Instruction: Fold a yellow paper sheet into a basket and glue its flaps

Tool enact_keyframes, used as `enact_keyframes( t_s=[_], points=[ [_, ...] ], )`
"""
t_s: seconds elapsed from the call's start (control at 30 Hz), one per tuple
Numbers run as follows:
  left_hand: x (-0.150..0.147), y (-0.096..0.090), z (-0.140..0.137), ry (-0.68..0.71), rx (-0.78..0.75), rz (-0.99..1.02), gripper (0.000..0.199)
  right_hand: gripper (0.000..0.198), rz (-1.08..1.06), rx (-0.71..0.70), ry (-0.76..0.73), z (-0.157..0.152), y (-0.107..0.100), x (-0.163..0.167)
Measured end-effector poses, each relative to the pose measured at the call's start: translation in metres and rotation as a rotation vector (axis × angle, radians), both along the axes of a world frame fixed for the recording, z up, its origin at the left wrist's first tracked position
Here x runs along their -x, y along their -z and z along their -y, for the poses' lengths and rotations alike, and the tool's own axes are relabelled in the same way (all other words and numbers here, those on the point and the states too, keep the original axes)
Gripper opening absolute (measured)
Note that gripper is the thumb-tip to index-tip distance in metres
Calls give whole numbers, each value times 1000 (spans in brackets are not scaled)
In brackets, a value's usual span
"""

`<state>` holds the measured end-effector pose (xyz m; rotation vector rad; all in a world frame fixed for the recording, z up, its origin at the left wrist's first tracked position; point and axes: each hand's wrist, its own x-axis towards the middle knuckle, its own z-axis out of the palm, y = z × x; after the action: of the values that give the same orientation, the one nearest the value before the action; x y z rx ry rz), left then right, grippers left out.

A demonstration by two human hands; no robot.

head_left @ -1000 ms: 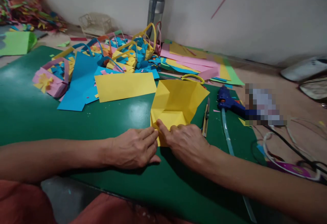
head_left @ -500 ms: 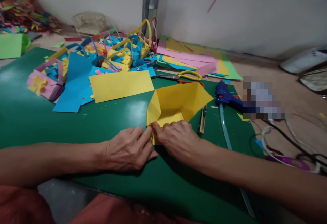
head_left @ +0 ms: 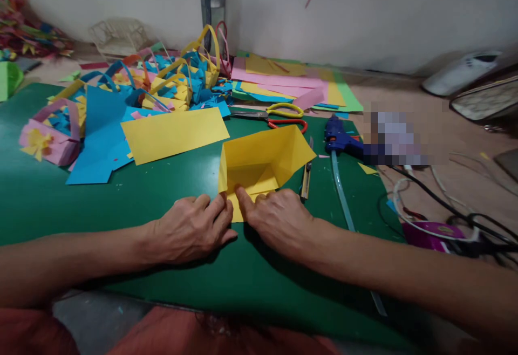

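Note:
A half-folded yellow paper box (head_left: 259, 155) stands on the green tabletop, its back and side walls raised and the near flap lying low. My left hand (head_left: 198, 225) is closed at the box's near left corner, its fingertips pinching the paper there. Over the near flap, my right hand (head_left: 279, 214) has its index finger pressed inside the box at the left, with the other fingers curled on the near edge. Both thumbs are partly hidden. Just right of the box lies a utility knife (head_left: 306, 182).
Behind the box are scissors (head_left: 267, 114) with yellow and red handles and a flat yellow sheet (head_left: 176, 134). A blue glue gun (head_left: 338, 136) with a long glue stick lies right, near cables. Small paper baskets (head_left: 50, 134) and coloured sheets (head_left: 283, 82) fill the back.
The view has shifted slightly right. The near left part of the box has straightened and the near flap lies lower, with my right index finger further inside it.

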<state>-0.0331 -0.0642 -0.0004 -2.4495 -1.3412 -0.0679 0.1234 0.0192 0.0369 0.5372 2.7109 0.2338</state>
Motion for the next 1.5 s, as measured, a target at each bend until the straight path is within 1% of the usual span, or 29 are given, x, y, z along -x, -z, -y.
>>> enact_keyframes(
  t_s=[0.1, 0.2, 0.3, 0.43, 0.6, 0.97, 1.17, 1.33, 1.5],
  points=[
    [0, -1, 0, -2, -4, -10, 42, 40, -22, 27, 10, 0, 1, 2],
    [0, -1, 0, 26, -21, -3, 37, 32, -42, 56, 9, 0, 1, 7],
    [0, -2, 0, 42, -36, 12, 33, 27, -77, 71, -13, -2, -4, 15],
    [0, -3, 0, 44, -39, 16, 32, 22, -50, 130, 14, -6, -9, 24],
    [-1, -2, 0, 60, -46, 20, 30, 23, -45, 151, 39, -10, -7, 32],
    [0, -1, 0, 56, -91, -13, 32, 23, -51, 141, 26, -12, -4, 38],
    [-1, -2, 1, 36, -34, 0, 29, 23, -60, 122, 19, -10, -2, 26],
    [-1, -3, 0, 29, -20, 12, 30, 35, -46, 94, 3, -6, 0, 7],
    [0, -3, 1, 10, 12, -19, 37, 50, 27, 83, 40, -2, 1, -9]
  ],
)
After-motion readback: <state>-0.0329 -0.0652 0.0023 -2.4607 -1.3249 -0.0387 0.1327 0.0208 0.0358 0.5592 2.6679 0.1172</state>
